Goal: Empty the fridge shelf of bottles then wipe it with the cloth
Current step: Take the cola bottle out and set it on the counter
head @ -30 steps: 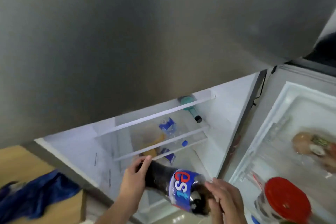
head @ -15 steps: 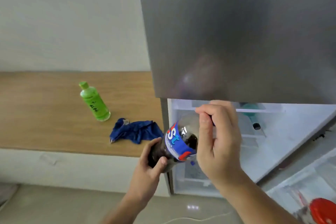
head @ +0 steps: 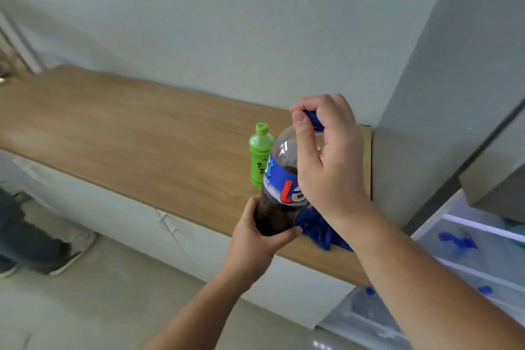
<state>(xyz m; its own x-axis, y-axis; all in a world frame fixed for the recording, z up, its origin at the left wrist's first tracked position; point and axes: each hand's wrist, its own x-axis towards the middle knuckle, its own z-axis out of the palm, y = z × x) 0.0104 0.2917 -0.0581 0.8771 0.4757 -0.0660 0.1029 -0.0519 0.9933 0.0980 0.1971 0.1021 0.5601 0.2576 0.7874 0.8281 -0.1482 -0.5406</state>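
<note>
A big cola bottle [head: 279,182] with a blue label and blue cap is held upright over the front edge of the wooden counter [head: 136,136]. My left hand [head: 260,239] grips its base from below. My right hand [head: 326,156] is closed around its cap and neck. A small green tea bottle [head: 260,150] stands on the counter just behind it. A blue cloth [head: 319,230] lies crumpled on the counter, partly hidden by my right wrist. The open fridge [head: 483,250] is at the lower right, with blue-labelled bottles blurred on its shelves.
The grey fridge door [head: 454,94] rises at the right of the counter. White cabinets [head: 142,221] sit under the counter. Another person's leg and shoe [head: 42,247] stand on the tiled floor at the far left.
Both hands carried the cola bottle out of the fridge and leftward to the counter, tipping it upright. My view swung left, so the fridge now sits at the right edge.
</note>
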